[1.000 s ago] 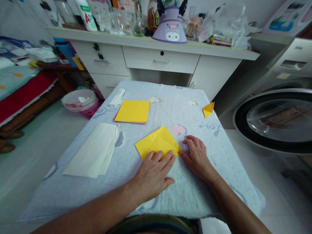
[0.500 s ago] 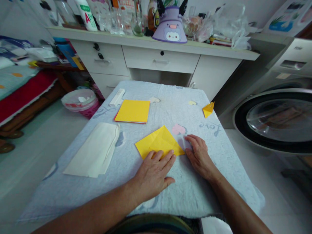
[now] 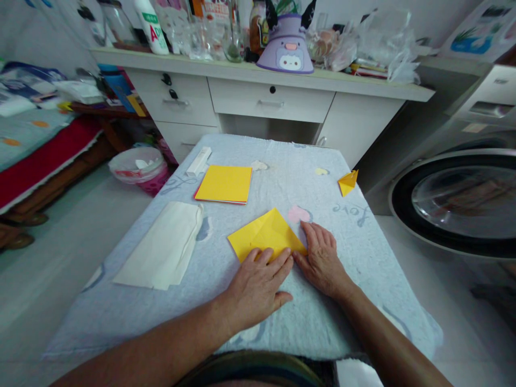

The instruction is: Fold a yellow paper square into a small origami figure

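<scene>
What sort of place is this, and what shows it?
Probably a room in a home: a washing machine stands on the right, what looks like a bed on the left, and a cluttered counter with drawers beyond the table.

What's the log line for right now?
left hand: fingers on yellow paper; right hand: at paper's right corner; square stack: beyond, left

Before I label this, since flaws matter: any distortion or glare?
Head view: washing machine looks stretched toward the right edge; no strong glare on the yellow paper under the left hand; soft shadow on the cloth below the right hand.
</scene>
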Available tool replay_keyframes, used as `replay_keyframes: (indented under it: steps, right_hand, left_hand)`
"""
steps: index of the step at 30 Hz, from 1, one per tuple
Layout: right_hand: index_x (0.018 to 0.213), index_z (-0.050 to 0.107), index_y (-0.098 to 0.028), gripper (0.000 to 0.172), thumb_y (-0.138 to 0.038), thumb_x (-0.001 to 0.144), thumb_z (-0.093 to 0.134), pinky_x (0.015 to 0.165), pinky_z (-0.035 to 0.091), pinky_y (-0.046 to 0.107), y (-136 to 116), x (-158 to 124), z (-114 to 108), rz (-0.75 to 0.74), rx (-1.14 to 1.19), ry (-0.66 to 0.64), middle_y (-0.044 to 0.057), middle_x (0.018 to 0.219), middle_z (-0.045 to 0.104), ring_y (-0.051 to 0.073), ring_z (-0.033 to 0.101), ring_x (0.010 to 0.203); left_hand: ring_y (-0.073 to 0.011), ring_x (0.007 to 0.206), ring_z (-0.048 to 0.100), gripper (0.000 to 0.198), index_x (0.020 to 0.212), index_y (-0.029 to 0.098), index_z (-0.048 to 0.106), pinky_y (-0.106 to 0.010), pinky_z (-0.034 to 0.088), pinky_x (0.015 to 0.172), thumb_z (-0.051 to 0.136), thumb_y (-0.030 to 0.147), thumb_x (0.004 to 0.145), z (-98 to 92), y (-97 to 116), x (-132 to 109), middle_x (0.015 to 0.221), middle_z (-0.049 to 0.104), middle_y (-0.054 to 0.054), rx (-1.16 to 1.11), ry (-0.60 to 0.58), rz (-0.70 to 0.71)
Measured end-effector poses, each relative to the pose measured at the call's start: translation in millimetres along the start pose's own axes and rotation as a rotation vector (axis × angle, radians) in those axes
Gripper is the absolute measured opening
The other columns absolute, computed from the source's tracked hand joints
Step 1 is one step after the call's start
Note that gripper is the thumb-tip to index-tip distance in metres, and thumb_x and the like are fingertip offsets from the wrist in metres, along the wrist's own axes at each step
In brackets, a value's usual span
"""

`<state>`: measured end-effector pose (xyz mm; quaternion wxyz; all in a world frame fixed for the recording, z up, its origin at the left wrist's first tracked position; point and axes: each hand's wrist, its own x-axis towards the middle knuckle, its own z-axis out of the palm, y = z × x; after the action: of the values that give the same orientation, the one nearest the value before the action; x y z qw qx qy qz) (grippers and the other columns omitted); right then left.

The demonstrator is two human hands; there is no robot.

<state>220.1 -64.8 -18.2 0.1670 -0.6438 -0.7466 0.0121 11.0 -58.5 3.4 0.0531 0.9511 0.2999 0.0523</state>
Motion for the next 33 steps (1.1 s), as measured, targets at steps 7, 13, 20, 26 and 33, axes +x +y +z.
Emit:
replay_keyframes:
  steps: [7, 13, 20, 26, 33]
  right_hand:
    - [0.15, 0.027, -0.017, 0.065, -0.033, 0.09, 0.049, 0.107, 0.031, 0.051, 0.3, -0.5, 1.9, -0.024, -0.069, -0.017, 0.016, 0.138, 0.047, 0.031, 0.039, 0.128]
    - [0.149, 0.031, -0.02, 0.063, -0.026, 0.089, 0.05, 0.107, 0.03, 0.056, -3.0, 0.8, -3.4, -0.044, -0.091, 0.021, 0.015, 0.137, 0.048, 0.033, 0.038, 0.129]
    - [0.127, 0.055, -0.019, 0.043, -0.008, 0.087, 0.046, 0.093, 0.047, 0.048, -20.5, -6.7, -9.5, -0.26, 0.091, 0.036, 0.013, 0.119, 0.061, 0.027, 0.054, 0.107]
    - [0.135, 0.045, -0.015, 0.062, 0.002, 0.075, 0.039, 0.095, 0.052, 0.045, -28.0, -29.4, 2.3, -0.187, 0.267, 0.072, 0.014, 0.12, 0.063, 0.024, 0.059, 0.11]
    - [0.133, 0.049, -0.015, 0.065, 0.005, 0.071, 0.04, 0.103, 0.048, 0.044, -33.0, -33.5, 1.0, -0.172, 0.232, -0.019, 0.011, 0.125, 0.062, 0.023, 0.057, 0.114]
  left_hand:
    - [-0.0276, 0.123, 0.044, 0.066, 0.142, 0.02, 0.041, -0.046, 0.031, 0.101, 0.053, 0.059, 0.09, 0.8, -1.7, -2.7, 0.151, 0.043, -0.002, -0.031, 0.016, -0.002]
    - [-0.0268, 0.128, 0.04, 0.066, 0.142, 0.02, 0.04, -0.043, 0.029, 0.103, 0.051, 0.059, 0.09, -0.6, -8.1, -7.3, 0.152, 0.041, -0.003, -0.059, 0.015, 0.027]
    - [-0.027, 0.119, 0.045, 0.063, 0.14, 0.022, 0.042, -0.043, 0.033, 0.098, 0.054, 0.057, 0.089, -5.2, -7.6, -3.8, 0.145, 0.05, -0.003, -0.096, 0.002, 0.011]
    - [-0.0261, 0.118, 0.045, 0.069, 0.144, 0.018, 0.037, -0.041, 0.034, 0.098, 0.058, 0.054, 0.088, -5.3, -6.3, -3.2, 0.144, 0.05, -0.005, -0.109, 0.023, 0.013]
    - [-0.0267, 0.125, 0.044, 0.064, 0.138, 0.017, 0.045, -0.042, 0.031, 0.103, 0.058, 0.055, 0.088, -1.9, -8.9, -10.9, 0.144, 0.051, -0.007, -0.073, 0.04, 0.002]
